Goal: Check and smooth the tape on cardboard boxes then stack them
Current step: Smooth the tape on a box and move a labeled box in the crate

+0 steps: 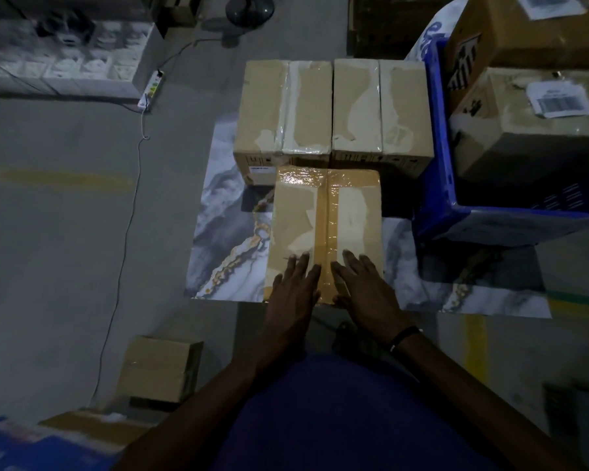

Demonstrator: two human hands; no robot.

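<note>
A brown cardboard box [323,212] lies on the marble-patterned table [225,232] right in front of me. A strip of clear tape [330,212] runs down its middle seam. My left hand [295,287] lies flat on the near end of the box, left of the tape, fingers straight. My right hand [366,283] lies flat on the near end to the right of the tape, fingers straight. Two more taped boxes, the left one [283,110] and the right one [381,110], stand side by side behind it, touching its far end.
A blue crate [439,164] with labelled cardboard boxes [531,124] sits on the table's right side. On the floor at lower left stands a small box [160,367]. A power strip [152,88] and its cable trail across the floor to the left.
</note>
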